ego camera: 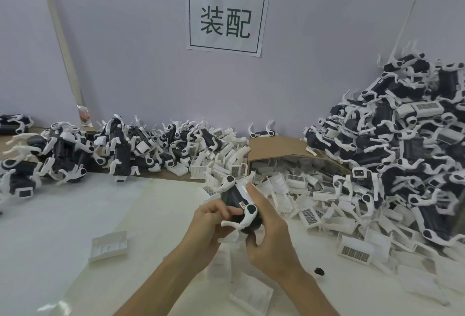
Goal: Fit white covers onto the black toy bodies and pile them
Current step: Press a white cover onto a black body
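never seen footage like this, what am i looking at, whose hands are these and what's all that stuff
No machine here: one camera worn on a person's head looks forward and down at their bare hands. The left hand and right hand both hold one black toy body with white legs, fingers curled round it. On the white table lie loose white covers, one lone cover at the left. A big pile of toys rises at the right, a lower pile at the left. A paper sign hangs on the wall.

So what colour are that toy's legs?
The legs of the held toy are white with black round hips; head view.
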A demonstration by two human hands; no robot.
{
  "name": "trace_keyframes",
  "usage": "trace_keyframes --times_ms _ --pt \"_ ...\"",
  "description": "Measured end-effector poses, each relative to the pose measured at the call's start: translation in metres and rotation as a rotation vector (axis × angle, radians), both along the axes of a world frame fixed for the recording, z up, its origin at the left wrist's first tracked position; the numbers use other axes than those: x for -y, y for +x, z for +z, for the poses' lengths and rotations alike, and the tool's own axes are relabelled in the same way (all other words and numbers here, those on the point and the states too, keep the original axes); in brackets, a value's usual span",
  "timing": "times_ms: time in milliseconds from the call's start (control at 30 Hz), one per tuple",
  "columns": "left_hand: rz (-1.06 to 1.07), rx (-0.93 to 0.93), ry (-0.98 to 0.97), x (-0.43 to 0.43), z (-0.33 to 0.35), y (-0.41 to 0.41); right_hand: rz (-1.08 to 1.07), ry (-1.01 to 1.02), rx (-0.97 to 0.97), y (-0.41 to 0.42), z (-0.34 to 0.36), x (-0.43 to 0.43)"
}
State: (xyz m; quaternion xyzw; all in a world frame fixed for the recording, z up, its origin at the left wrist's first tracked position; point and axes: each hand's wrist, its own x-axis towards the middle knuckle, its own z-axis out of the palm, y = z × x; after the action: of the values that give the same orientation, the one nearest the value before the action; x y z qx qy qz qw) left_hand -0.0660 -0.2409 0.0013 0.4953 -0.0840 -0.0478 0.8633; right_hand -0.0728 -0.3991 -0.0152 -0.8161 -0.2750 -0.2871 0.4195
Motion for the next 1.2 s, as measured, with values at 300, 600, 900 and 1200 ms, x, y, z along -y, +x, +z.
trace_keyframes --times_ms 300,600,900,1200 --pt "-0.042 -0.014 -0.001 0.002 -0.002 0.0 0.036 -0.032 0.098 -0.005 0.001 -0.008" --pt "-0.06 -0.036 0.257 0.007 -0.004 -0.003 -0.118 -0.039 0.379 0.003 0.002 0.001" --pt "-0.167 -0.011 0.145 0.011 0.005 -0.011 -0.116 -0.11 0.409 0.002 0.002 -0.002" --pt "-0.152 -0.021 0.085 0.013 0.004 -0.013 -0.082 -0.054 0.337 0.0 0.005 -0.006"
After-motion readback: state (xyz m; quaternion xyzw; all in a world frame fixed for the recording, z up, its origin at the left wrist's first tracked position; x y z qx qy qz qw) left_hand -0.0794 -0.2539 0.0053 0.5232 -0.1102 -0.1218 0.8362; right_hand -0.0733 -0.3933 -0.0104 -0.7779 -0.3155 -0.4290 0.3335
